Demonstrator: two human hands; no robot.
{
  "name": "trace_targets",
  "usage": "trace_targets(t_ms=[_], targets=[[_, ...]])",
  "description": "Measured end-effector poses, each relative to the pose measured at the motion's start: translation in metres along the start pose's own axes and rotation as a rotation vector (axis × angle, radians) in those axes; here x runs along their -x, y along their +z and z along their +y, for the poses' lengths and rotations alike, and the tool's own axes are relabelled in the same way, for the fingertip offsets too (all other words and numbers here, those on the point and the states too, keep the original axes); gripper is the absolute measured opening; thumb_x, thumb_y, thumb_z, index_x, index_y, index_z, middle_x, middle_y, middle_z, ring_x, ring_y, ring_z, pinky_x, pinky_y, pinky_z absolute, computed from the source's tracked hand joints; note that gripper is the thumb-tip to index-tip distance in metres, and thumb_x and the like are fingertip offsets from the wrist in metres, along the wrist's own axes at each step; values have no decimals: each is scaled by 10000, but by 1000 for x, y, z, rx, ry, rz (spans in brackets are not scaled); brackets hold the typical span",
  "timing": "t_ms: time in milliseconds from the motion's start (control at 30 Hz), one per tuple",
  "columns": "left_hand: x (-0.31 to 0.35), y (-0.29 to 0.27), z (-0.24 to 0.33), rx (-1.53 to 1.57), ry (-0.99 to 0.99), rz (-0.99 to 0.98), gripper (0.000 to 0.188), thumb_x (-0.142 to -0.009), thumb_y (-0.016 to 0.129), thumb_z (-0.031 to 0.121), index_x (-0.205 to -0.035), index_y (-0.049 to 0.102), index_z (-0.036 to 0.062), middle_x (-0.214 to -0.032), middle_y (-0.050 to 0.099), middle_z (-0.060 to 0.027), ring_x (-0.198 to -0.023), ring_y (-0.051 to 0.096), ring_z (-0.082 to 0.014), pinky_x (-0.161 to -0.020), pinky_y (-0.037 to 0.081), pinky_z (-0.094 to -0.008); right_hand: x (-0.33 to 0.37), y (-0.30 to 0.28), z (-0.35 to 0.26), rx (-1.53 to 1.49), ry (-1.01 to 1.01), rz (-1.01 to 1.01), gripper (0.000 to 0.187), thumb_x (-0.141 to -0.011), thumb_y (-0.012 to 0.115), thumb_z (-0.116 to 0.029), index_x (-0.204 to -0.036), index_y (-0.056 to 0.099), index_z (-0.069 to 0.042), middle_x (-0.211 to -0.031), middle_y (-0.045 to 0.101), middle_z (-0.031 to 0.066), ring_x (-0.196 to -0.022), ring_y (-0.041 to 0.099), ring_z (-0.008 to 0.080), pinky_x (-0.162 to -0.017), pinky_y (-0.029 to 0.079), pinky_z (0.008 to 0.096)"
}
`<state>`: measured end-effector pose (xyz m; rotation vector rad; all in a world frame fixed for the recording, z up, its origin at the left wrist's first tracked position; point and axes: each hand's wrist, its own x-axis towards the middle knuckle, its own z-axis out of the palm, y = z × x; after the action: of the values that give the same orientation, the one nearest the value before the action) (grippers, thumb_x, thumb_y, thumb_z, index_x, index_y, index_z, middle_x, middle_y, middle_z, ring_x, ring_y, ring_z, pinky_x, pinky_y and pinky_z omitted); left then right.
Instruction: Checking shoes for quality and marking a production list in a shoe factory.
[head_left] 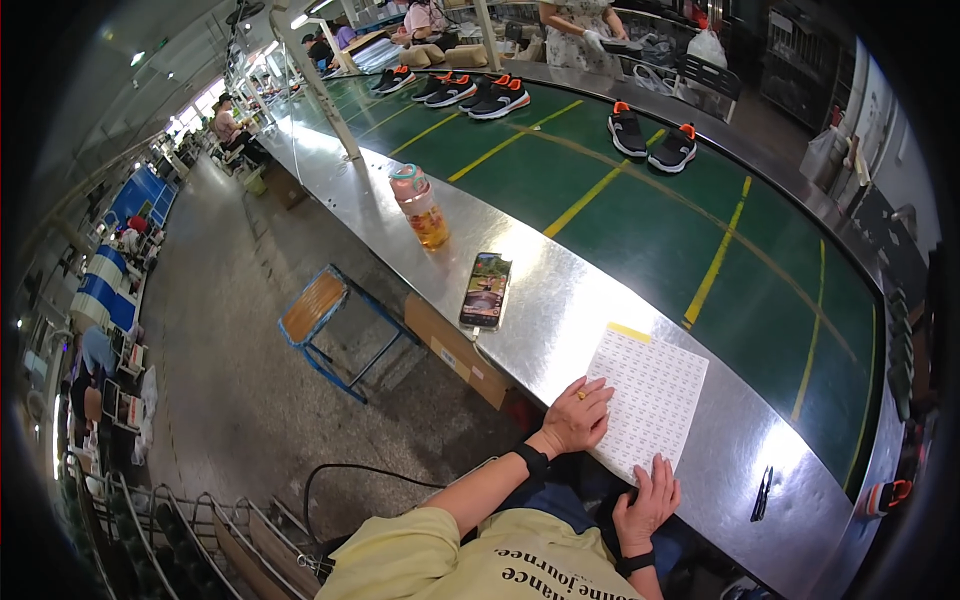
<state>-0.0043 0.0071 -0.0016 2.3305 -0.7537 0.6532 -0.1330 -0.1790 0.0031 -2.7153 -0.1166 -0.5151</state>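
A white sheet of small printed stickers (pixel 655 395), with a yellow strip at its top edge, lies on the metal edge of the table in front of me. My left hand (pixel 578 413) rests on the left side of the sheet, its fingers loosely bent and lying on the paper, a ring on one of them. At the sheet's near edge, my right hand (pixel 647 503) has its fingers stretched out, fingertips by the lower corner. Neither hand is seen gripping anything. To the right of the sheet lies a small pair of black tweezers or snips (pixel 762 494).
A phone (pixel 486 291) with a lit screen and a cable lies left of the sheet, near a pink bottle (pixel 420 207). Black-and-orange shoes (pixel 497 98) sit on the green conveyor belt (pixel 600 215). A stool (pixel 318 309) stands at left. Across the belt, a person (pixel 583 35) works.
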Motion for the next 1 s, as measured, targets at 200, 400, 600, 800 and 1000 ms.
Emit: trace_targets(t_ms=[200,400,600,800,1000], targets=[[-13,17,8,83,32,-49,63,-721,603,81,-763,565,55,-1111,631,-90,-1120,564,-274,-984,404,-445,3,-10,8,35,51,35,455,-618,581,-73,-1070,583,-120,-1323,485,141,-1256,416,314,-1026,272,491],[1,12,-9,11,51,-5,52,-673,541,27,-725,539,33,-1013,637,-148,-1051,569,-354,-938,415,-475,0,1,9,-118,24,-24,470,-651,624,-122,-1120,598,-139,-1340,463,113,-1246,431,288,-996,330,493],[-2,11,-12,-33,87,-40,73,-719,555,52,-681,496,33,-1071,624,-138,-1083,550,-362,-966,379,-500,-1,-5,1,-98,66,-15,423,-732,607,-105,-1151,566,-153,-1378,428,81,-1294,379,229,-1028,319,436],[0,16,-10,-12,84,-60,87,-723,555,59,-673,489,32,-1072,617,-144,-1087,544,-367,-976,364,-501,5,-13,0,-86,75,-25,393,-752,600,-117,-1142,576,-153,-1383,424,79,-1297,372,221,-1035,308,427],[0,10,-13,-37,58,-50,79,-724,551,59,-680,491,31,-1069,615,-143,-1092,540,-368,-976,363,-502,2,-7,-1,-96,35,5,385,-766,586,-119,-1150,573,-146,-1390,418,83,-1297,375,222,-1037,300,418]])
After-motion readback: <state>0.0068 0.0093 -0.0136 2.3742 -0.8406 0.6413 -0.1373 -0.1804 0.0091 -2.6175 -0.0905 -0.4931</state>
